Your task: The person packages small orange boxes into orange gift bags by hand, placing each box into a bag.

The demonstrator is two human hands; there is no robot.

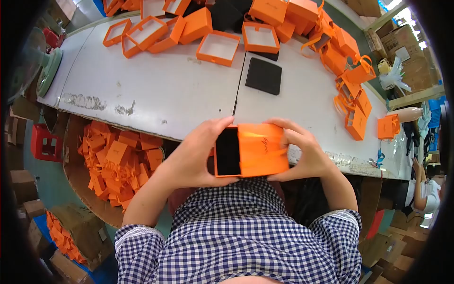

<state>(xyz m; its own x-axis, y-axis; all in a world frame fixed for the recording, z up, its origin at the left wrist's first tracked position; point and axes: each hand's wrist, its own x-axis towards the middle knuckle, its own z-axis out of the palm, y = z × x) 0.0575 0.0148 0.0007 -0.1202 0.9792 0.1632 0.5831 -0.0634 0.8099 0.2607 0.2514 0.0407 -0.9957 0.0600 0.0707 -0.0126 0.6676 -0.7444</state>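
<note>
An orange box, partly slid open, is held between my two hands at the table's front edge. My left hand (pixel 204 154) grips the tray (pixel 227 152), whose black inside shows on the left. Wrapped round the right side of the orange sleeve (pixel 262 150) is my right hand (pixel 302 151). Dark lettering runs on the sleeve's top. Beyond the hands, a flat black square piece (pixel 264 75) lies on the white table (pixel 165 85). An open orange tray with a pale inside (pixel 218 48) sits farther back.
Orange trays and boxes (pixel 196 24) line the back of the table. Orange boxes with ribbons (pixel 355 118) run down the right side. Below the table at left stands a carton (pixel 75 175) full of orange boxes, near a red stool (pixel 46 143). Another person (pixel 428 191) is at far right.
</note>
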